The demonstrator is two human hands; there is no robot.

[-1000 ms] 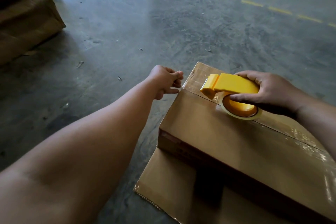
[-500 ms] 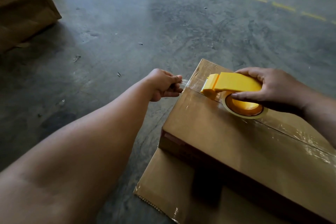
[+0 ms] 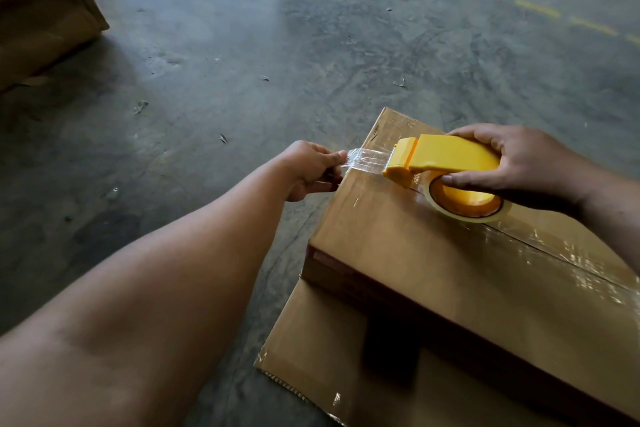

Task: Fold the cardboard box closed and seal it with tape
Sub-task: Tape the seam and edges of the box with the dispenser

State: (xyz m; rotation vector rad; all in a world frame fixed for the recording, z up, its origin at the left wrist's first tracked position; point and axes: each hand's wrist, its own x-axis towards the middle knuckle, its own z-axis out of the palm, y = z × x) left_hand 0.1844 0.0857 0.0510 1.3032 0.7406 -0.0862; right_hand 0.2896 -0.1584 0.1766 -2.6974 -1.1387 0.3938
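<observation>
**Tape stretched over the box edge, ready to be pressed down**

The cardboard box (image 3: 450, 288) sits closed on a flattened cardboard sheet (image 3: 311, 357) on the concrete floor (image 3: 242, 45), its top flaps meeting along a seam that already glints with clear tape. It lies low and flat, so both hands can work across the lid from above; the sheet likely keeps it off the dusty floor.

The right hand (image 3: 519, 163) curls round the yellow tape dispenser (image 3: 446, 159), fingers over the handle and thumb against the roll, holding it down on the lid near the far left edge so that the roll pays out along the seam.

The left hand (image 3: 311, 170), arm reaching straight out beside the box, pinches the free end of the tape strip (image 3: 367, 159) between thumb and curled fingers. The strip runs taut from the dispenser's cutter, past the box edge, apparently so it can be folded down the side wall and anchor the seal.
</observation>
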